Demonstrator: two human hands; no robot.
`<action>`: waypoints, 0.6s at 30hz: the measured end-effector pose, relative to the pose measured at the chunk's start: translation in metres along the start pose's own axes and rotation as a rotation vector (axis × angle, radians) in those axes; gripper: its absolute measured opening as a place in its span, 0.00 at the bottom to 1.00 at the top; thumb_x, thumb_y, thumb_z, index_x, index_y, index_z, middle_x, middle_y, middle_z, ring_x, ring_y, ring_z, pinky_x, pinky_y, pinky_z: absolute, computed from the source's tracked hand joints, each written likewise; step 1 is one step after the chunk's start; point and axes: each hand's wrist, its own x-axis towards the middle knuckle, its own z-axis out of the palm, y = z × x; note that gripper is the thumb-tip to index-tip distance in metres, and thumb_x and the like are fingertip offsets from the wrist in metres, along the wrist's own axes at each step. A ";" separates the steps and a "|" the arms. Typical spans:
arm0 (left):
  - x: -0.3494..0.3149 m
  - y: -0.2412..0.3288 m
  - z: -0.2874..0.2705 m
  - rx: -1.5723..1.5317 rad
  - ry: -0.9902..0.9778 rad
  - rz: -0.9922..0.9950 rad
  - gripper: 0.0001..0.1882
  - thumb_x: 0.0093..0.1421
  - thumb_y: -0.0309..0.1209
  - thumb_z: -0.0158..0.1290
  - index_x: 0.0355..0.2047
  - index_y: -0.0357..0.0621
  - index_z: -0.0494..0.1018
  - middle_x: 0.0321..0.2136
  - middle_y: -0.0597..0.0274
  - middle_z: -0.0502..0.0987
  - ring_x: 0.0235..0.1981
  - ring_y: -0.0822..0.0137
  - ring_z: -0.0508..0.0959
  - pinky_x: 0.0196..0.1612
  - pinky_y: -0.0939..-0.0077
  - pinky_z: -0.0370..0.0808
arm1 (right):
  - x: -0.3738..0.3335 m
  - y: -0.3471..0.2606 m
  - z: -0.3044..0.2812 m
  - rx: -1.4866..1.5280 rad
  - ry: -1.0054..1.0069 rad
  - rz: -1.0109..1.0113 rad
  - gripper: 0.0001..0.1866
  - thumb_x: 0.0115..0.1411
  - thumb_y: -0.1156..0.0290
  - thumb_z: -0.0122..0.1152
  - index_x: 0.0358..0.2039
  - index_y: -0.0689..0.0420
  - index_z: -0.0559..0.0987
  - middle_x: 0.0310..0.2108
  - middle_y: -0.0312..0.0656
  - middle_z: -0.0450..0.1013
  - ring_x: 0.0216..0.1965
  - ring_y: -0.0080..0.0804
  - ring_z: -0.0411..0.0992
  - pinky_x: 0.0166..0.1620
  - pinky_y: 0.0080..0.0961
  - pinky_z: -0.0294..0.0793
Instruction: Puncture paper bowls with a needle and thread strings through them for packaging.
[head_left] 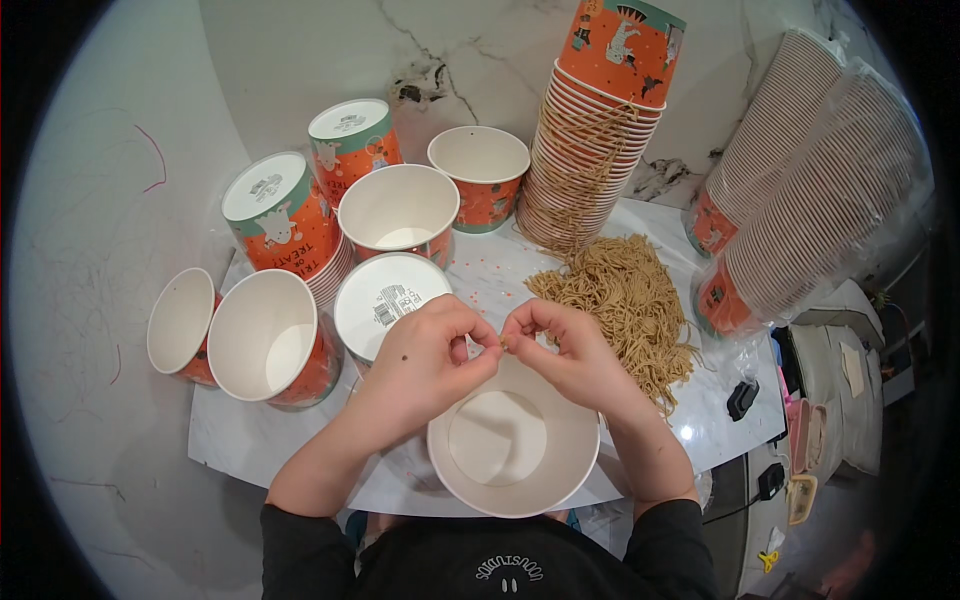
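Note:
My left hand (437, 352) and my right hand (565, 350) meet at the far rim of an upright white-lined paper bucket (513, 478), which stands at the table's near edge. Both are closed in a pinch, fingertips together on a tiny bit of tan cord (504, 342); most of it is hidden by the fingers. Just beyond my right hand lies a loose heap of tan cord (630, 310). Beside my left hand, an upside-down paper bucket (385, 300) shows its white base.
Several orange printed buckets stand left, including an open one (265, 335) and an upturned one (280, 215). A tall nested stack (590, 150), draped with cords, rises at the back. Plastic-wrapped stacks (810, 200) lean at right. A black clip-like object (742, 400) lies near the table's right edge.

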 end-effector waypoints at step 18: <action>0.005 -0.006 0.008 -0.053 0.089 -0.032 0.09 0.52 0.30 0.64 0.30 0.37 0.83 0.26 0.58 0.76 0.25 0.66 0.75 0.31 0.72 0.73 | -0.010 -0.013 0.016 -0.454 0.293 -0.353 0.06 0.54 0.73 0.67 0.27 0.57 0.77 0.26 0.39 0.75 0.33 0.40 0.74 0.46 0.36 0.67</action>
